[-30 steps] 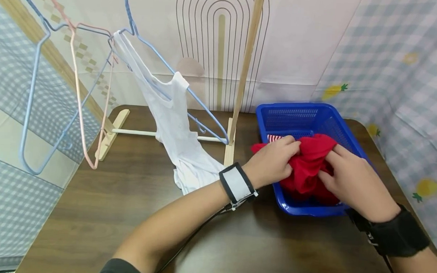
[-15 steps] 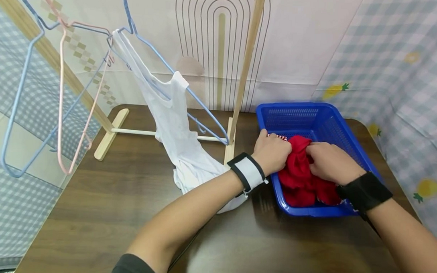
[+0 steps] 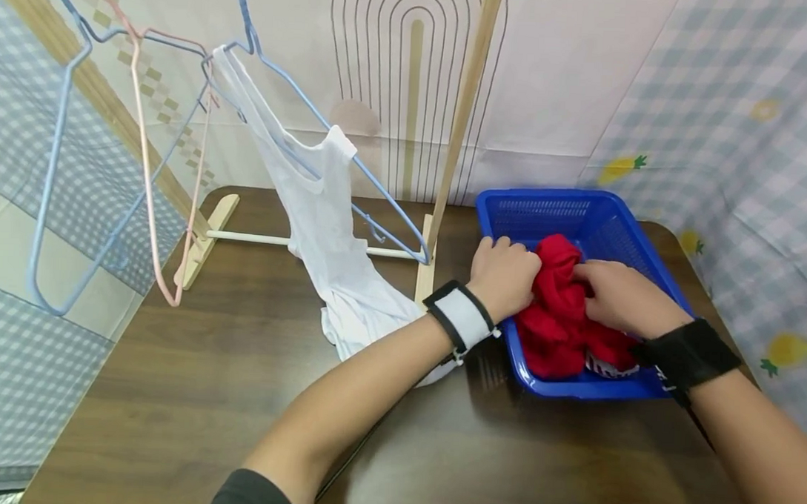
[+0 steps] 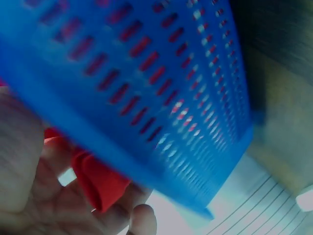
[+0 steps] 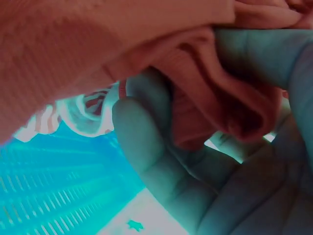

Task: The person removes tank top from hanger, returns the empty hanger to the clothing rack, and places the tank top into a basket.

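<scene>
Red cloth [image 3: 551, 324] lies bunched in the blue basket [image 3: 588, 392], rising between the two hands. The left hand [image 3: 504, 276] grips its left side over the basket's left rim; in the left wrist view a red fold [image 4: 100, 181] sits within that hand's curled fingers. From the right, the right hand [image 3: 625, 297] holds the cloth, and in the right wrist view its fingers [image 5: 142, 132] and thumb curl round a red fold [image 5: 195, 107]. Striped cloth [image 3: 609, 368] shows under the red at the basket's front; more stripes [image 5: 98, 110] appear in the right wrist view.
A white sleeveless top [image 3: 325, 205] hangs slanted from a blue hanger [image 3: 392, 200] on a wooden rack, its lower part on the table [image 3: 192, 393]. At the left hang a pink hanger [image 3: 146, 169] and another blue hanger [image 3: 56, 143]. A rack post [image 3: 463, 120] stands left of the basket.
The left hand has moved up and left to the basket's left rim, and the right hand has shifted slightly left. The red cloth sits lower at the front, with striped cloth now showing. The left-side hangers have swung.
</scene>
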